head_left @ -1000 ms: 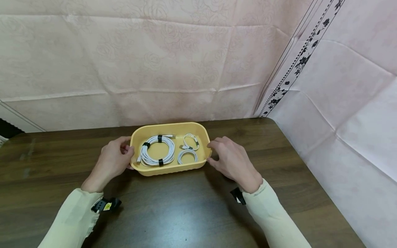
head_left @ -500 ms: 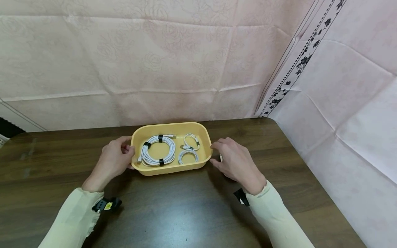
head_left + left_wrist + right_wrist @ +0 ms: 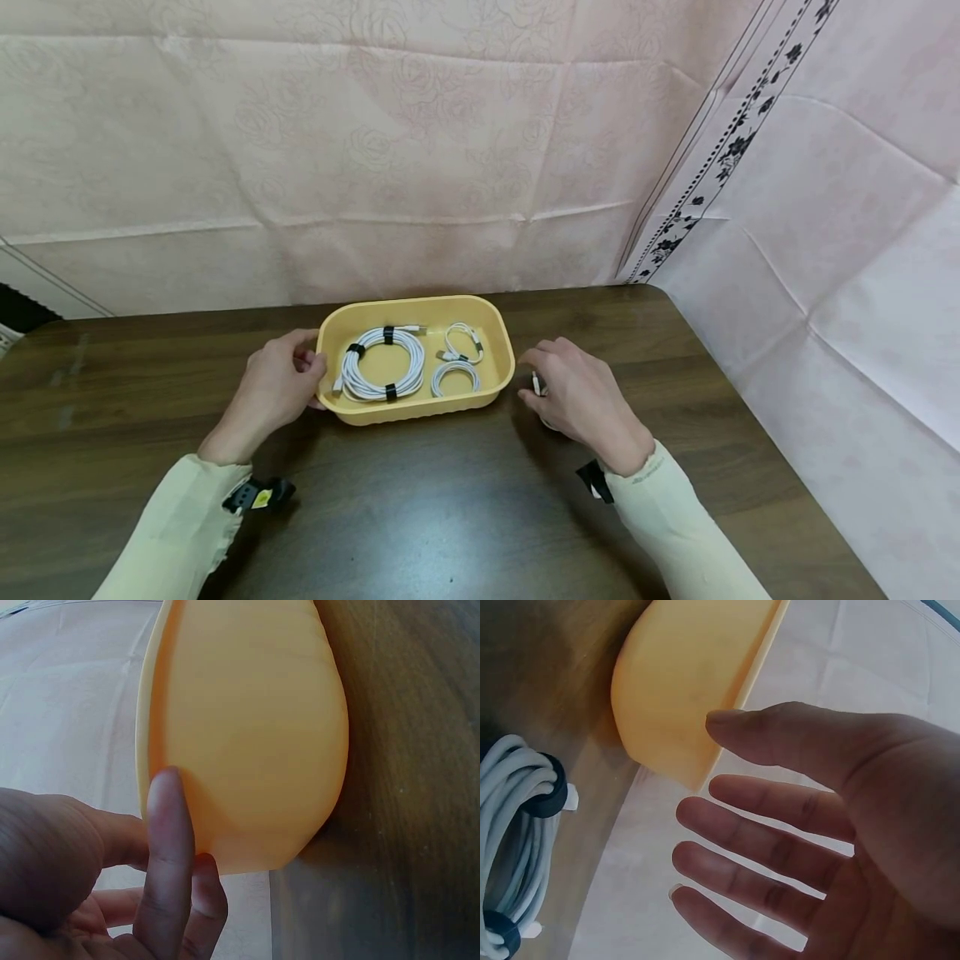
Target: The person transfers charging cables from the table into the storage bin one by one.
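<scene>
A yellow plastic bin (image 3: pixel 420 411) stands near the table's back edge. Inside lie a large white cable coil (image 3: pixel 414 367) with black straps and two smaller white cable coils, one (image 3: pixel 457 368) in front of the other (image 3: pixel 467 358). At the bin's left end my left hand (image 3: pixel 275 383) grips the wall, its thumb (image 3: pixel 171 810) lying along the outside. Just off the right end is my right hand (image 3: pixel 573 392), fingers spread and holding nothing in the right wrist view. Another cable coil (image 3: pixel 517 840) with black straps rests on the table, mostly hidden under that hand in the head view.
The dark wooden table (image 3: pixel 420 517) meets a pale floral cloth (image 3: pixel 390 167) at its back and right edges. A dark object (image 3: pixel 22 308) shows beyond the far left corner.
My right hand has come off the bin's right end and moved right and slightly nearer, uncovering a bit of the white cable beneath it. The left hand and the bin hold still.
</scene>
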### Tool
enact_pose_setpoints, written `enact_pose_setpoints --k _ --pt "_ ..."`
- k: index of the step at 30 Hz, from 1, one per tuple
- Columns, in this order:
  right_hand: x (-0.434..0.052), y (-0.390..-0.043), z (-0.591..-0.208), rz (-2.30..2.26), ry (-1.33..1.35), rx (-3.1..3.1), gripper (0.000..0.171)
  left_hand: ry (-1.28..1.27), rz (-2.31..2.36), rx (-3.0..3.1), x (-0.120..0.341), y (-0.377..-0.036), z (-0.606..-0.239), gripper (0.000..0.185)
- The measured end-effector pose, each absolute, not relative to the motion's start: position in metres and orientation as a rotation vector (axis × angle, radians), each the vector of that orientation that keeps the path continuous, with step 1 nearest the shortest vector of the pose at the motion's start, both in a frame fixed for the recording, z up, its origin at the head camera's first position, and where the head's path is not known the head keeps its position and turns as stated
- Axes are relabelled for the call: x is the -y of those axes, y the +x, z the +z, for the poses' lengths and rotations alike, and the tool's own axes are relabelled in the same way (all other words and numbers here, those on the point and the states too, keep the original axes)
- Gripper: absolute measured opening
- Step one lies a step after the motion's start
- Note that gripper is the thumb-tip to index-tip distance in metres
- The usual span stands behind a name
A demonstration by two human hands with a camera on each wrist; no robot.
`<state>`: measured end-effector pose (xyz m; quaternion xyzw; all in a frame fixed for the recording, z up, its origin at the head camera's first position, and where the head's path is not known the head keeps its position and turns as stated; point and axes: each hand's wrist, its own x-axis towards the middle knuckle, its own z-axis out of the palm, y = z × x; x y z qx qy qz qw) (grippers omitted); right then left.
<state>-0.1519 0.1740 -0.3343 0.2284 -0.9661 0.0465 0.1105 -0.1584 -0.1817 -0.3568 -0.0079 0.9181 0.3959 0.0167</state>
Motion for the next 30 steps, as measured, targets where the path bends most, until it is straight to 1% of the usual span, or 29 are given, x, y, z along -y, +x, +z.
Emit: enact_pose_setpoints --k 12,30 --pt "-0.181 -0.15 -0.339 0.167 0.669 2.883 0.03 -0.035 1.22 -2.852 0.181 -0.158 -0.355 0.049" --pt "-0.19 -0.147 -0.347 0.097 0.655 2.904 0.032 -0.046 1.242 -2.842 0.18 -0.158 -0.355 0.049"
